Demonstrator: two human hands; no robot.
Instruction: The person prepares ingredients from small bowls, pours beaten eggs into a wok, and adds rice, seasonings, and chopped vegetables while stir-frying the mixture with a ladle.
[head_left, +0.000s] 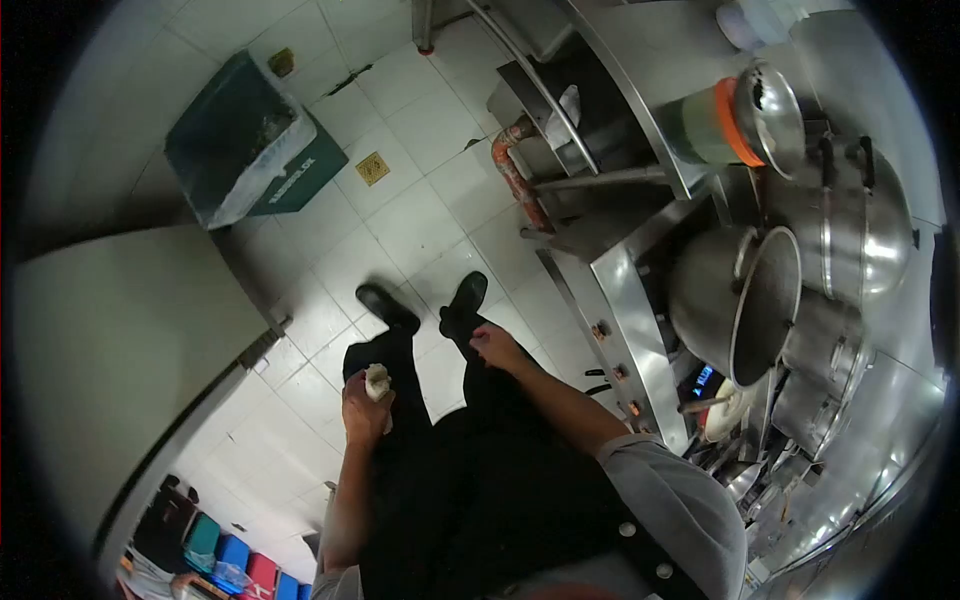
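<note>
My left hand [362, 412] is closed around a crumpled whitish bundle [377, 382], which looks like a cloth or paper. Part of it sticks out above the fingers and a pale end shows below them. The hand is in front of my left thigh. In front of my right leg, my right hand [497, 348] has its fingers curled in, and nothing shows in it. Both hands are apart from the stove and the counters. Below them are my dark trousers and black shoes [466, 296] on the tiled floor.
A green bin [300, 180] with a plastic liner stands ahead on the left. To the right is a stove [640, 330] with large metal pots [715, 295] and a steel counter [640, 90]. A pale panel [130, 350] is at left. Behind it are coloured crates [232, 550] and another person [150, 575].
</note>
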